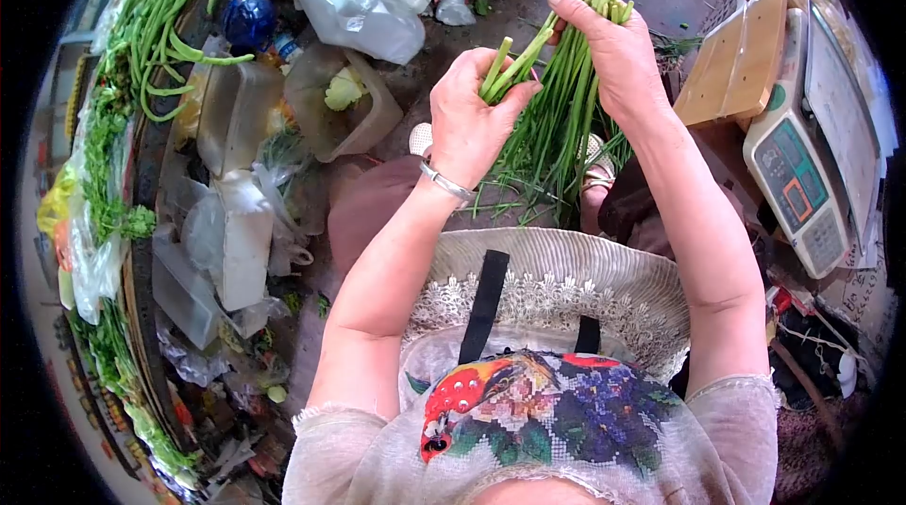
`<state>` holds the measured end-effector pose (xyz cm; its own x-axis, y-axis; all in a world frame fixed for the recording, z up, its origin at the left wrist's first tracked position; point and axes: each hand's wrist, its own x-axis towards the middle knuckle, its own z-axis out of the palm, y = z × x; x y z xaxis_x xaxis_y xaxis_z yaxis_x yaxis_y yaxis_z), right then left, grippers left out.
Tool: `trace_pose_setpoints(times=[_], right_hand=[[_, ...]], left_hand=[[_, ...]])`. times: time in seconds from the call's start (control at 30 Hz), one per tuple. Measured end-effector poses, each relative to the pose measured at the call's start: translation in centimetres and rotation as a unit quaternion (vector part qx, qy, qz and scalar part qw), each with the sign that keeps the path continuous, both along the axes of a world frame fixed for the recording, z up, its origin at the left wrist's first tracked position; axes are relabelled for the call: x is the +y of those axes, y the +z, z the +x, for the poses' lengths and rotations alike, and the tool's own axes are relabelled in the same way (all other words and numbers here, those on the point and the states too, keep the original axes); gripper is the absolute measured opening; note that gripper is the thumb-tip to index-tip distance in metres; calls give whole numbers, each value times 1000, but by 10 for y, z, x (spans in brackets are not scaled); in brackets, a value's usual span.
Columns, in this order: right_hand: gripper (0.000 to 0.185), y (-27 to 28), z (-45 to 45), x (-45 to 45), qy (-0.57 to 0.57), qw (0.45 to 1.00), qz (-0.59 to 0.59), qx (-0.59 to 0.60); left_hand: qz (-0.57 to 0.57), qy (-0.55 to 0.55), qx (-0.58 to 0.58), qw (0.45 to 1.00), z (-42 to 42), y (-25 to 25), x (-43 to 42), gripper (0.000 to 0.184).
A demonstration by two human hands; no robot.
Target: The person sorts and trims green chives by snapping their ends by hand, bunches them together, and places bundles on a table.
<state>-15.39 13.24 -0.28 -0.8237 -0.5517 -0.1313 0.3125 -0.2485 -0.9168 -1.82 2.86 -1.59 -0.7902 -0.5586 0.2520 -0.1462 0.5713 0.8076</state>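
Note:
My right hand (pixel 618 61) is closed around a thick bunch of long green vegetable stalks (pixel 571 90), near their pale cut ends. Thin leafy parts of the bunch hang down toward the floor between the feet. To its left, my left hand (pixel 472 113) pinches a few loose green stalks (pixel 510 75), their cut ends pointing up and to the right. A small pink bit shows by the left thumb tip; I cannot tell what it is. A metal bangle (pixel 447 182) circles the left wrist.
At right stands a digital scale (pixel 797 184) beside a brown board (pixel 731 61). Plastic tubs (pixel 344 132), a white box (pixel 243 245) and clear bags (pixel 363 14) crowd the left. Long green stalks (pixel 175 24) and leafy greens (pixel 104 165) line the far left.

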Motion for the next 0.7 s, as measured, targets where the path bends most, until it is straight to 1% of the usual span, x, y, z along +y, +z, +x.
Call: trace_pose_setpoints(times=[0.17,0.23,0.27,0.33,0.43,0.53,0.7], right_hand=[[15,4,2,1,-9,1000,5,-5],[14,3,2,0,3,1000,5,-7],[14,2,2,0,3,1000,5,-7],[16,0,2,-1,8,1000,11,6],[16,-1,1,0,30,999,20,4],[14,-1,4,-2,12,1000,11,-10],[15,-3,4,-2,12,1000,15,-2]], left_hand=[[-36,9,16,999,-1,3,2,27],[-80,2,7,997,-1,4,3,25],[-80,2,7,997,-1,5,3,25],[-118,-12,31,992,-2,7,3,21],[-135,-22,27,990,-1,7,3,16],[-157,-30,29,987,-1,6,2,15],[-171,-33,8,985,0,8,3,14]])
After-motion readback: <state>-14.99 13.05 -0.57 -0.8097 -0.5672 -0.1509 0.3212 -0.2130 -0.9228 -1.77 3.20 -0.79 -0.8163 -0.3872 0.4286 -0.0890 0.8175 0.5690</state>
